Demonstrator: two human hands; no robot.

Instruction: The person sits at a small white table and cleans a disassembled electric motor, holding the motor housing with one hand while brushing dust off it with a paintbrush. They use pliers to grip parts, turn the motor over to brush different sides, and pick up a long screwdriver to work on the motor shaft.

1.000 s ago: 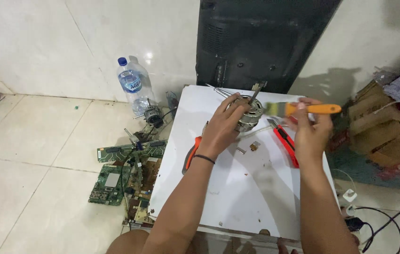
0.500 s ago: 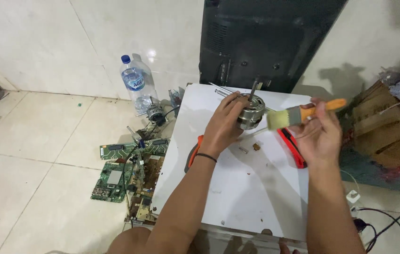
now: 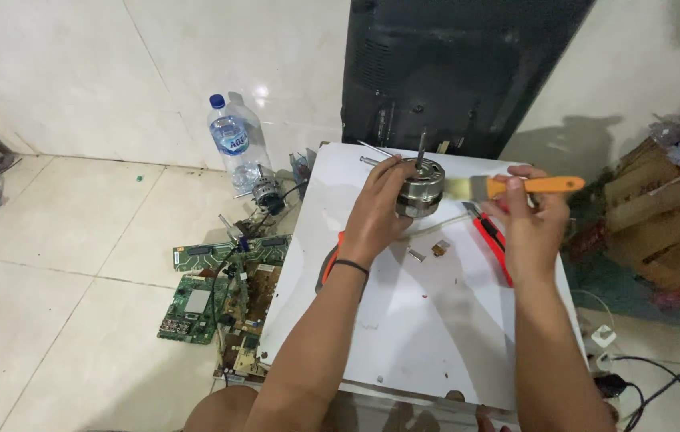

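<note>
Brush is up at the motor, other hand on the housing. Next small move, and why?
Probably a short sweep of the brush across the side of the motor. The right hand holds the bristles level with the housing, at or just off its right side, while the left hand grips the motor upright on the white board, shaft pointing up.

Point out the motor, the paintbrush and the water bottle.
motor (image 3: pixel 422 194): head view, on its round metal housing.
paintbrush (image 3: pixel 544 185): head view, on the orange handle.
water bottle (image 3: pixel 232 144): head view, on the clear body at the label.
</note>
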